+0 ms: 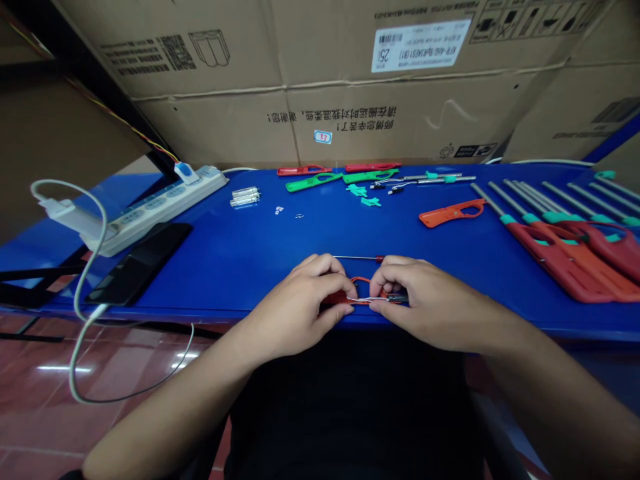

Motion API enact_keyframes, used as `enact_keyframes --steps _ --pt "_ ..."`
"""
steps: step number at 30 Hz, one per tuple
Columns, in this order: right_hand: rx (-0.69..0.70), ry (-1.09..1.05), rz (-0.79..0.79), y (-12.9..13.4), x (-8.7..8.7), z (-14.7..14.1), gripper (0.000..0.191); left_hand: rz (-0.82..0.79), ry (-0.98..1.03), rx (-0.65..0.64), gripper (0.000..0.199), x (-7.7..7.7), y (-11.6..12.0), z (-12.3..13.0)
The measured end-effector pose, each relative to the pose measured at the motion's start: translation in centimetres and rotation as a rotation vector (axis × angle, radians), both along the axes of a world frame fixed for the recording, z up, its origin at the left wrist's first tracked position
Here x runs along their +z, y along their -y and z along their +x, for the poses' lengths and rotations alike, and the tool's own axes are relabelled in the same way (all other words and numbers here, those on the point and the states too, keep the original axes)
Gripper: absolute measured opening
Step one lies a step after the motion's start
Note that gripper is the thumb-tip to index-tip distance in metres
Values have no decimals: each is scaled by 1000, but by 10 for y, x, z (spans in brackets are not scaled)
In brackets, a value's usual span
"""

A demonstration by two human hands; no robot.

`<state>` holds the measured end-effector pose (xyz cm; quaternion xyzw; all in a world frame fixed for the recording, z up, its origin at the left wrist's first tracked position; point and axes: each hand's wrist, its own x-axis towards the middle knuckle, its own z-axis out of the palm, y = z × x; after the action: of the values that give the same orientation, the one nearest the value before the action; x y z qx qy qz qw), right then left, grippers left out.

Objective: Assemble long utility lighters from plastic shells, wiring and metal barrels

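At the front edge of the blue table, my left hand and my right hand meet over an orange lighter casing half. Between their fingertips runs a thin white wire, pinched by both hands. My left fingers cover the casing's body. A short metal part shows under my right fingers. Just beyond the hands lies a thin screwdriver, its red end close to my right knuckles. The inside of the casing is mostly hidden.
Red and green casing halves lie at the back, near turquoise plastic pieces. Several long-necked lighters rest at the right, beside a loose orange casing half. Metal cylinders, a phone and a power strip sit left.
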<state>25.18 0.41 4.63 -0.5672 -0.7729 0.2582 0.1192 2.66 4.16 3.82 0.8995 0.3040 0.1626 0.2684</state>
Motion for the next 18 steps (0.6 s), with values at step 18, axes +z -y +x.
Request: enact_keyframes --steps 18 --pt "-45 -41 4 0 -1 0 6 35 71 51 7 -6 6 -2"
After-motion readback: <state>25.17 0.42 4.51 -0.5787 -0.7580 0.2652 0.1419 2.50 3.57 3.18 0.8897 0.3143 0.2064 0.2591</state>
